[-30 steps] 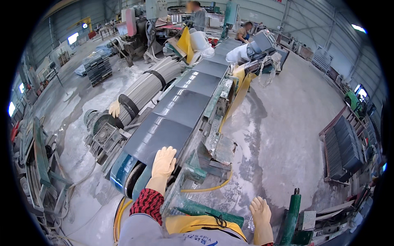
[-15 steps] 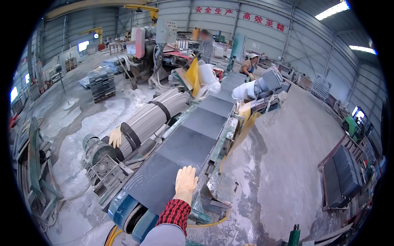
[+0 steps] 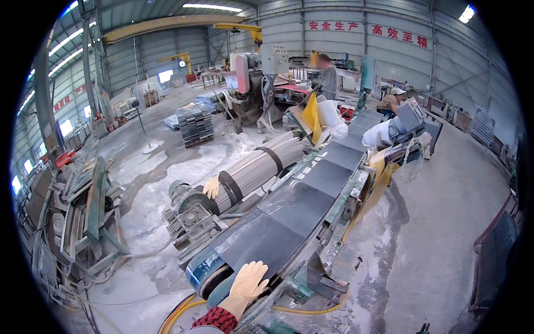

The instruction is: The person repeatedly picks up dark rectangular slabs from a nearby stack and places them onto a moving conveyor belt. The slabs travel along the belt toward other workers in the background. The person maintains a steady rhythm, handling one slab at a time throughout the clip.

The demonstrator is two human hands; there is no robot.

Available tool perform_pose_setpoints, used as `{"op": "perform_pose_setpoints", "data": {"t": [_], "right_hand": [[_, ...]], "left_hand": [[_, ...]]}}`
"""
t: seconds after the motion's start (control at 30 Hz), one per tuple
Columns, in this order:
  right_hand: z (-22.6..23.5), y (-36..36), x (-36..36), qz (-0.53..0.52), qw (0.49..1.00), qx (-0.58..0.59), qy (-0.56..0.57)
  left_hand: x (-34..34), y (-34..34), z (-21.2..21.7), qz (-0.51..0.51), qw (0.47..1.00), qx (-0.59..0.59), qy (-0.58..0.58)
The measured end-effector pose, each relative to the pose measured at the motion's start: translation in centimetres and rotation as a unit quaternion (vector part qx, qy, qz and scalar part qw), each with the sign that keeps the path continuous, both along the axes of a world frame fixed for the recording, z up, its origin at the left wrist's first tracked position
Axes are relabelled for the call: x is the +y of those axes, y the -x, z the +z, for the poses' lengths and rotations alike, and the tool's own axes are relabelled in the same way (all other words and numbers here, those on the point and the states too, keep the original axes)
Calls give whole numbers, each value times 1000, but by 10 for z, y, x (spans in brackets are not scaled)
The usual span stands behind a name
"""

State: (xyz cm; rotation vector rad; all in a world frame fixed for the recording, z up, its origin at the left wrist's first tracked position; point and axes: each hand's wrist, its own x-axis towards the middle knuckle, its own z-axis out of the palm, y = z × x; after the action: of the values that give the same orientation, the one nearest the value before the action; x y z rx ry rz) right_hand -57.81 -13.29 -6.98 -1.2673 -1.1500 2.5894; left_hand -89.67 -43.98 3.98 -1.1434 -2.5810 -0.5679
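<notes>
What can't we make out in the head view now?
All in the head view:
Right grip: outside the picture.
Left grip: palm hidden by its own back, so contact with the slab is unclear.
Standing worker: lower legs hidden by the white bag.
Rack: far right side cut off by the dark lens rim.

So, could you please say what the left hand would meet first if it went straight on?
Probably the nearest dark slab on the conveyor; the left hand points toward it, though whether they already touch is unclear.
</notes>
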Motion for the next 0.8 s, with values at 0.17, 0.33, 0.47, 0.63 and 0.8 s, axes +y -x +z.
{"op": "perform_pose_setpoints", "data": {"t": [0.17, 0.33, 0.47, 0.63, 0.8], "right_hand": [[-5, 2, 1, 31, 999, -2, -9], [-11, -4, 2, 53, 998, -11, -17], [-15, -7, 4, 62, 997, -24, -25], [-18, -14, 6, 68, 996, -46, -37], [-26, -18, 7, 71, 994, -68, -45]], "left_hand": [[-18, -23, -13, 14, 999, -18, -45], [-28, 4, -37, 101, 980, -21, -168], [-18, 49, -45, 241, 964, 52, -103], [-5, 48, -44, 264, 964, 4, -41], [-7, 51, -52, 260, 963, 31, -59]]}}
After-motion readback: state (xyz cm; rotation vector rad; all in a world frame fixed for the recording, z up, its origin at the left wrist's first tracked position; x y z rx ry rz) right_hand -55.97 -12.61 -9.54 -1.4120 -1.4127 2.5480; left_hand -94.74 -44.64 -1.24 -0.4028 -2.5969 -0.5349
